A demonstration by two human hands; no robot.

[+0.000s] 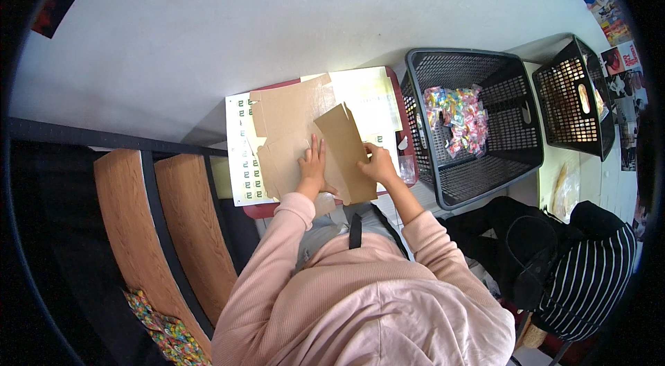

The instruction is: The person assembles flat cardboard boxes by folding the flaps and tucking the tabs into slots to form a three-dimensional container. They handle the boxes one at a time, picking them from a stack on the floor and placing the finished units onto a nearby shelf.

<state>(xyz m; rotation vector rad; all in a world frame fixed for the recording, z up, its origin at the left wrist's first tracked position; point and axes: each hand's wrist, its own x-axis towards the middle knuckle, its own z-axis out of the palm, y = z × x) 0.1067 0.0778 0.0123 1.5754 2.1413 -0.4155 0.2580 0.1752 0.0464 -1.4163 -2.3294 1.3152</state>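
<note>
A brown cardboard box blank (287, 113) lies unfolded over printed sheets on a small table. Its right-hand panel (339, 141) is folded up along a crease and stands at an angle. My left hand (314, 168) rests on the cardboard just left of that panel, fingers stretched out and pressing flat. With fingers bent, my right hand (377, 163) grips the panel's right edge between thumb and fingertips. White sheets with green print (240, 158) stick out from under the cardboard on the left, and a pale yellow sheet (367, 92) shows behind it.
Right of the table stands a black plastic crate (478, 182) with small colourful wrapped packets (457, 116) inside. Another black crate (564, 99) is farther right. Wood-fronted shelves (145, 227) are at left, with colourful packets (163, 331) below. Dark and striped clothing (589, 283) lies at lower right.
</note>
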